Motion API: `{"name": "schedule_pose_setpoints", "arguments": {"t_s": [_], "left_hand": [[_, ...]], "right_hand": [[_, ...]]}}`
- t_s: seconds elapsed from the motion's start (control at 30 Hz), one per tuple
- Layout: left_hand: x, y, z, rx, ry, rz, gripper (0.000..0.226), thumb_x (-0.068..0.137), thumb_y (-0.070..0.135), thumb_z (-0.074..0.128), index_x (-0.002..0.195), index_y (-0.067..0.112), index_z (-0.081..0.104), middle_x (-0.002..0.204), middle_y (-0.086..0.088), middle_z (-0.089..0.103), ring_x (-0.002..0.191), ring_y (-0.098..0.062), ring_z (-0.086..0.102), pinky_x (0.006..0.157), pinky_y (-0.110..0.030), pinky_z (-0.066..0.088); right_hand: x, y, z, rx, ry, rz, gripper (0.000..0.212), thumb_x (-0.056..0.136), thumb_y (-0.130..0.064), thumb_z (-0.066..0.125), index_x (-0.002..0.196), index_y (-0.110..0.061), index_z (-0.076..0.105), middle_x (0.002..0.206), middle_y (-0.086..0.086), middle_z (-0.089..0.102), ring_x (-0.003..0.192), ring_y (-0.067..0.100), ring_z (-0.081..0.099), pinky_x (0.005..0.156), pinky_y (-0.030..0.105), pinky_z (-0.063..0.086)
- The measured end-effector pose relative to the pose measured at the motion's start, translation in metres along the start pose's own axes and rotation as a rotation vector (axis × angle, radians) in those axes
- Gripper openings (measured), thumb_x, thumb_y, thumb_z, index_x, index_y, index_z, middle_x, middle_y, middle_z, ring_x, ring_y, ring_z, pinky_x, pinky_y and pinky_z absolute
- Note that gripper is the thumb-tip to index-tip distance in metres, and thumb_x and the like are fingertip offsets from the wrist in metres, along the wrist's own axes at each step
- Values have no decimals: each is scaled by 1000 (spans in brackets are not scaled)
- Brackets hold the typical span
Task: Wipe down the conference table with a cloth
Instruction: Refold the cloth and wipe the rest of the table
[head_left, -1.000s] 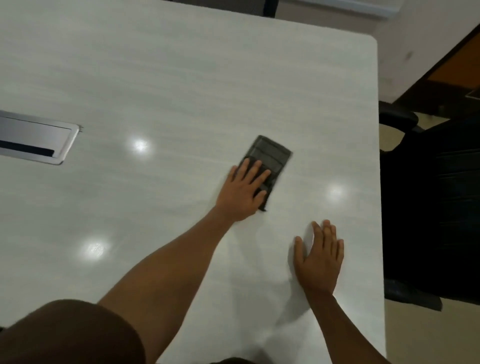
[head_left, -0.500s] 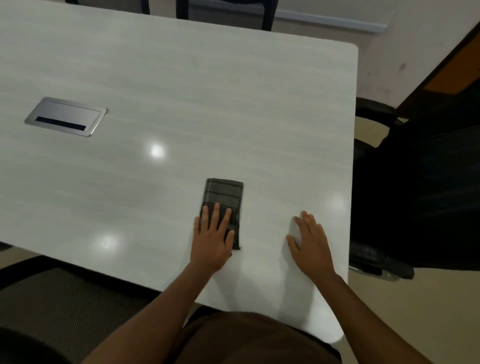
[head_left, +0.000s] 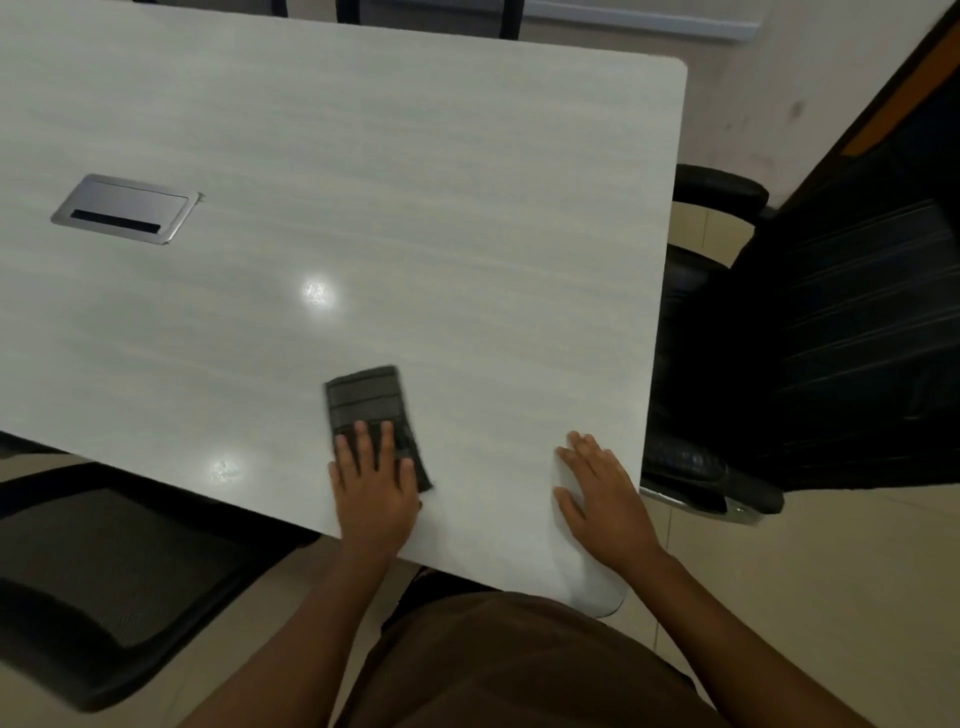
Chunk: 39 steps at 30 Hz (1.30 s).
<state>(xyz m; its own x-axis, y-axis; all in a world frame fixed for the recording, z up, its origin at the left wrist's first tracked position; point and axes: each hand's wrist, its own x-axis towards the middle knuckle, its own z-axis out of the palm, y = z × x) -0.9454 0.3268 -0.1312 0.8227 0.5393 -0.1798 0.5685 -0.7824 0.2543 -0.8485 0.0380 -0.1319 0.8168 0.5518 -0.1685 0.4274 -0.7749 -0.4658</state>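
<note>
A dark grey folded cloth (head_left: 370, 400) lies flat on the pale wood-grain conference table (head_left: 415, 197), close to the near edge. My left hand (head_left: 375, 483) presses on the cloth's near half with straight, spread fingers; the far half shows beyond the fingertips. My right hand (head_left: 605, 496) rests flat on the bare tabletop to the right of the cloth, near the table's right corner, holding nothing.
A silver cable-port hatch (head_left: 124, 209) is set into the table at the left. A black office chair (head_left: 831, 338) stands against the right edge, and a dark mesh chair seat (head_left: 98, 571) sits under the near-left edge. More chairs stand at the far side.
My left hand has pulled the cloth back toward the near edge and slightly left. My right hand has stayed flat near the right corner. The view has drawn back from the table.
</note>
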Motion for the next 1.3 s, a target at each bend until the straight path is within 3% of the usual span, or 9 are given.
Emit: {"name": "schedule_pose_setpoints", "arguments": {"t_s": [0.2,0.33,0.47,0.7,0.8,0.93,1.0,1.23,1.3], "left_hand": [[7,21,1,160,-150,529,61,97,48,31,154,26,28,162,-6,19,150,-35,16,117,-52,20],[102,16,-25,249,-231,448,67,94,52,24,152,20,32,160,-14,24,146,-43,22,109,-58,32],[188,62,-38,287,-254,350,64,102,46,32,157,20,15,164,-15,8,148,-43,6,115,-56,23],[260,195,-30,366,-316,657,63,102,46,32,157,25,10,165,-11,3,148,-42,2,118,-51,16],[228,236,-7,361,-342,869,61,102,46,30,157,25,13,165,-11,4,149,-40,1,118,-50,13],[202,211,9,419,-337,1476,58,101,48,19,154,25,27,162,-6,19,151,-35,10,120,-48,14],[231,201,9,438,-284,1594,56,102,46,22,151,23,35,160,-8,26,150,-34,15,119,-50,19],[203,225,2,354,-297,1083,61,100,48,16,157,26,14,165,-8,4,151,-35,-2,121,-48,4],[166,220,13,326,-326,1087,63,98,49,12,157,26,14,165,-8,4,151,-36,-3,121,-49,3]], "right_hand": [[0,-2,-9,7,-32,1,58,100,-44,33,153,-20,31,164,-1,18,152,14,9,122,28,-2],[-11,-4,-10,20,-12,81,58,99,-45,27,152,-23,32,164,-3,16,151,10,6,121,28,-6],[-28,-11,-4,27,-17,176,56,102,-42,29,154,-25,26,165,-6,8,151,9,0,120,27,-10],[-60,-35,2,137,49,421,54,101,-31,45,153,-27,28,163,-13,5,150,3,-3,124,29,7],[-63,-51,13,159,91,527,54,101,-29,47,153,-29,30,162,-16,6,150,0,-4,123,28,10],[-56,-63,17,189,140,625,53,98,-22,48,150,-25,36,163,-11,13,151,3,0,124,38,16],[-53,-68,15,226,157,667,51,99,-21,48,149,-24,37,163,-9,16,151,4,2,124,39,15],[-53,-75,16,232,148,699,53,101,-25,43,152,-29,29,163,-14,9,147,-2,-6,125,33,5],[-56,-75,14,231,151,682,53,101,-26,44,152,-28,29,163,-13,10,148,0,-4,123,30,3]]}}
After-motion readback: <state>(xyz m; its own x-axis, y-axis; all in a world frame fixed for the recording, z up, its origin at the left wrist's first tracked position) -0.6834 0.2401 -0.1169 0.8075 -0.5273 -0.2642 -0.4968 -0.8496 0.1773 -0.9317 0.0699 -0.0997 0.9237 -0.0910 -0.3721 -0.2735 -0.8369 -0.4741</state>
